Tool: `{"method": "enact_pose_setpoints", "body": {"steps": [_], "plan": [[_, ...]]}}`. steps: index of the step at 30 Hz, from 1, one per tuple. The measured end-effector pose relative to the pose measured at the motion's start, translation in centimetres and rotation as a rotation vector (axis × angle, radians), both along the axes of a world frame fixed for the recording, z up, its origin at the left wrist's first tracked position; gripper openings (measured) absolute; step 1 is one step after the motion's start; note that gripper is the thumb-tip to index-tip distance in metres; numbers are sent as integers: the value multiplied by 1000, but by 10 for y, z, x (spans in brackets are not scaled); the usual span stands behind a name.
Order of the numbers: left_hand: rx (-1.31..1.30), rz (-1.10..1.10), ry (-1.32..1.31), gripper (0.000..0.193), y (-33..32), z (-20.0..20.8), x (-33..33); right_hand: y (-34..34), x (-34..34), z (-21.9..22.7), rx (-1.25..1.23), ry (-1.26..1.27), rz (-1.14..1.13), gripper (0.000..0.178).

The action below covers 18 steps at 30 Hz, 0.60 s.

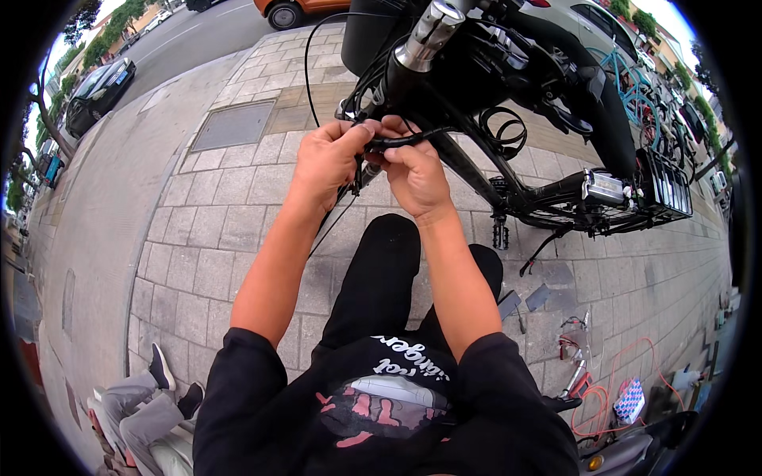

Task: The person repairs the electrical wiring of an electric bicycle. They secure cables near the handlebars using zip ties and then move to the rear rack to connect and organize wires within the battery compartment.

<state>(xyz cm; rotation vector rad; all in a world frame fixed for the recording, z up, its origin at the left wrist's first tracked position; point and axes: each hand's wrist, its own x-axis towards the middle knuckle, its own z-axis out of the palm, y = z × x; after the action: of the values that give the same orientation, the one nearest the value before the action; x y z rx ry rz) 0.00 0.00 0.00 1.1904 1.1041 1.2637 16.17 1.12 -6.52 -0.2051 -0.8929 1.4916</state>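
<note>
Both of my hands meet at the front of a black bicycle [460, 163], just below its silver stem [429, 36]. Pinched between the fingers of my left hand [329, 159] and my right hand [417, 170] is a black cable [397, 142], running roughly sideways between them. My left thumb presses on its left end; the right fingers curl round it further right. More black cables hang down under my hands beside the frame tube. A coiled black cable [504, 132] loops off the frame to the right. My fingertips partly hide the cable's left end.
Below the frame are a pedal [500, 234] and a kickstand [544, 250]. Tools, an orange hose [611, 373] and a patterned box [629, 401] lie on the paving at lower right. A seated person's legs [147, 412] show at lower left. Parked bicycles [635, 99] stand at upper right.
</note>
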Motion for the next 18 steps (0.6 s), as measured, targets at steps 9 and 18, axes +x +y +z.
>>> {"method": "enact_pose_setpoints", "body": {"steps": [9, 18], "plan": [[384, -78, -666, 18, -40, -89, 11, -3, 7, 5, -6, -119, -13, 37], [-11, 131, -817, 32, -20, -86, 43, -8, 17, 8, -30, -188, -65, 28]]}}
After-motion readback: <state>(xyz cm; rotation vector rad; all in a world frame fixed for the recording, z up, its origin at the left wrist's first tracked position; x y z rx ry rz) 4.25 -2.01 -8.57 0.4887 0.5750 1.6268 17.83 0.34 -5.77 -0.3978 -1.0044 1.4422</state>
